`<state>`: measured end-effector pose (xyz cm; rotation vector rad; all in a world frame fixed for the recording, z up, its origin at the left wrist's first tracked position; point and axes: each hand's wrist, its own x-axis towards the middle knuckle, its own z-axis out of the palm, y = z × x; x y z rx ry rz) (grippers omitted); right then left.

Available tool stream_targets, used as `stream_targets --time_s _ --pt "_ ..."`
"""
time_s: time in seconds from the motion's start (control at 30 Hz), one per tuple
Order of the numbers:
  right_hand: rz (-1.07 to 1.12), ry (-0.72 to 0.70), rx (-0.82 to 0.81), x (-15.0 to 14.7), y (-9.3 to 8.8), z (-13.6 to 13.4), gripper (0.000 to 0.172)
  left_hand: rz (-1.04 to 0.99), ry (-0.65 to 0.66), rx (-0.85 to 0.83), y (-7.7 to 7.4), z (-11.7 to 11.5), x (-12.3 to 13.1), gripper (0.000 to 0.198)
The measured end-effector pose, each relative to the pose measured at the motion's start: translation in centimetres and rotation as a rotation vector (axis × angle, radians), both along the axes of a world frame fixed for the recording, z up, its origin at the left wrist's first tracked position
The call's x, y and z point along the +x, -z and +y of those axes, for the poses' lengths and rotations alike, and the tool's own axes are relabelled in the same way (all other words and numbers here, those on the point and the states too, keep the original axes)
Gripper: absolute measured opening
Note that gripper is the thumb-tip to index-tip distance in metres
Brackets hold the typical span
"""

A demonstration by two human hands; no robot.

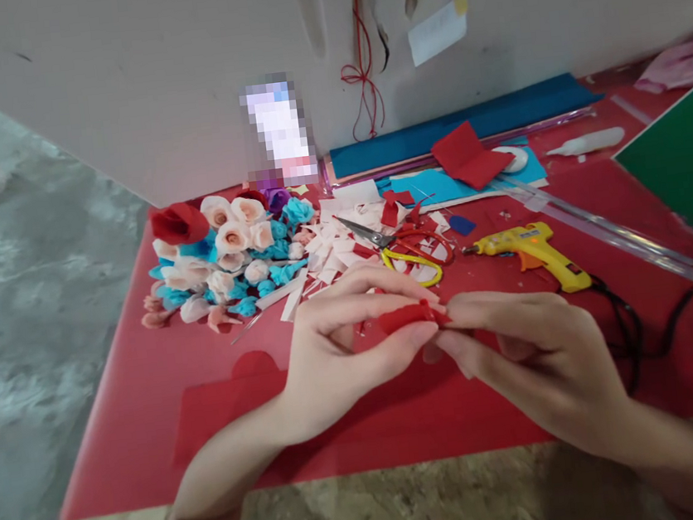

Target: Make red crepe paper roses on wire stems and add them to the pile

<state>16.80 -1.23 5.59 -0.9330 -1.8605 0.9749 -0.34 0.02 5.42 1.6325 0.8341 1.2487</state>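
Between both hands, above the red table cover (124, 452), is a small piece of red crepe paper (403, 317) with a curled edge. My left hand (357, 351) pinches it between thumb and fingers from the left. The fingertips of my right hand (532, 347) close on its right end, touching the left fingertips. Flat red paper pieces (225, 403) lie beneath and left of my left wrist. Just beyond the hands rest scissors with yellow and red handles (413, 262), blades apart. A yellow hot glue gun (527, 252) lies on its side past my right hand.
Paper flowers (232, 240) in white, blue, pink and red are heaped at the left, beside pale paper scraps (326, 250). Blue paper (462, 126) lies along the wall with a folded red sheet (472, 154). A black cord (629, 320) and a green board (686, 163) are at the right.
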Motion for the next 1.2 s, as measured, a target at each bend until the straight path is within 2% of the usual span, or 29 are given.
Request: stream_targets --time_s 0.2,0.5,0.73,1.0,1.2 --pt "0.049 0.004 -0.004 -0.2 -0.1 0.1 0.011 -0.044 -0.018 -0.076 0.2 0.0 0.3 0.014" --pt "0.0 -0.005 -0.021 -0.1 0.1 0.0 0.011 -0.164 0.006 -0.161 0.8 0.0 0.5 0.015" --pt "-0.032 -0.06 -0.098 0.1 -0.7 0.4 0.019 -0.099 0.048 -0.175 0.2 0.1 0.0 0.014" --pt "-0.085 -0.162 -0.176 0.9 -0.9 1.0 0.024 0.107 0.094 -0.123 -0.6 0.6 -0.9 0.009" --pt "-0.122 -0.206 -0.266 1.2 -1.0 1.3 0.022 0.175 0.105 -0.092 -1.0 0.6 -1.1 0.01"
